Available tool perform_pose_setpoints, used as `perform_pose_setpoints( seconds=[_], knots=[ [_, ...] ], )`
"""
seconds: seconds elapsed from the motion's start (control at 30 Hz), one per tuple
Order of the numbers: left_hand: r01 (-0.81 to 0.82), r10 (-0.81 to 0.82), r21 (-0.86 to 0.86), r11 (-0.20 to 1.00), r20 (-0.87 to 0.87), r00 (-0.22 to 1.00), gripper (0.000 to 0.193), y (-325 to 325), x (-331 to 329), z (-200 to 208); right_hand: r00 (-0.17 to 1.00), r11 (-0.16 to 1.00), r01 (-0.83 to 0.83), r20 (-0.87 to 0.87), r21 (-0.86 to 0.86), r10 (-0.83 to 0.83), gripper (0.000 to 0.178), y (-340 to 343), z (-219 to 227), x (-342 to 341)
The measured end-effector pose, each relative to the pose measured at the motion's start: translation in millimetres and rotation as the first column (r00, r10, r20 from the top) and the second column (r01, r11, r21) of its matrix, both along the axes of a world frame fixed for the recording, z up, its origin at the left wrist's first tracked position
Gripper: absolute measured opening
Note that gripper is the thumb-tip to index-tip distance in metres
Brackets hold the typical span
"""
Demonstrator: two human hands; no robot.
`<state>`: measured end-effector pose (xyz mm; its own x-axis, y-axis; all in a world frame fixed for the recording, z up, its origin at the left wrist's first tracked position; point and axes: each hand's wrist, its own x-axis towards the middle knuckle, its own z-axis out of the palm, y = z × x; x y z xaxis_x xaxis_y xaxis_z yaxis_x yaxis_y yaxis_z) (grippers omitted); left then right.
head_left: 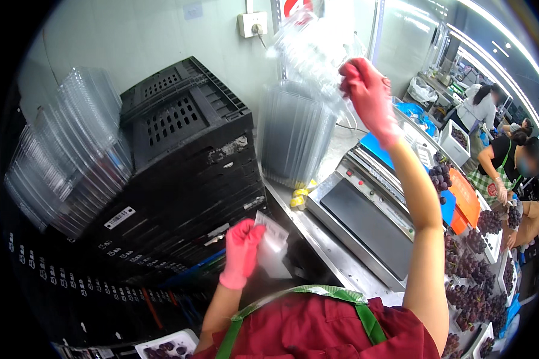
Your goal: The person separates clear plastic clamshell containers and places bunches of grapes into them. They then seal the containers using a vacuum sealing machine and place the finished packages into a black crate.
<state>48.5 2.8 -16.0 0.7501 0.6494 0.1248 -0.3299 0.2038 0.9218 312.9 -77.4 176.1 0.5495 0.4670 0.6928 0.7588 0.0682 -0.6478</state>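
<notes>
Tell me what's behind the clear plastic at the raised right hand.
Above the clear plastic, part of a red-and-white sign peeks out; pale wall shows beside it. Whatever lies directly behind its shiny, blurred middle can't be made out.

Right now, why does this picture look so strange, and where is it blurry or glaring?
Head view: fisheye distortion, black corners, the black crates slanting; head view: clear plastic by the right hand looks smeared and washed out; head view: bright ceiling lights glare at upper right.
</notes>
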Motion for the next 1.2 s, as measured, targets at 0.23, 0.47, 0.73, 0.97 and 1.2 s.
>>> perform_pose_setpoints(
  seconds=[0.23, 0.47, 0.73, 0.97, 1.2],
  knots=[
    [0.180, -0.185, 0.046, 0.983, 0.176, 0.967, 0.015, -28, 51, 47, 0.996, 0.756, 0.087, 0.053, -0.649, -0.069, 0.014, -92, 13, -65],
    [0.172, -0.166, -0.016, 0.985, 0.195, 0.967, 0.007, -58, 65, 59, 0.944, 0.753, -0.097, -0.299, -0.651, -0.137, 0.016, -109, 15, -77],
    [0.161, -0.154, -0.014, 0.987, 0.216, 0.964, 0.016, -47, 72, 29, 0.927, 0.787, -0.151, -0.362, -0.598, -0.097, 0.015, -100, 3, -76],
    [0.063, -0.039, 0.420, 0.905, -0.066, 0.997, 0.025, -21, 53, 16, 0.982, 0.953, 0.189, 0.027, -0.239, -0.188, 0.030, -112, 52, -87],
    [-0.341, 0.260, 0.577, 0.742, 0.221, 0.940, 0.036, -26, -6, 30, 0.759, 0.700, -0.523, 0.640, 0.487, 0.121, 0.025, -6, 144, -67]
  ],
)
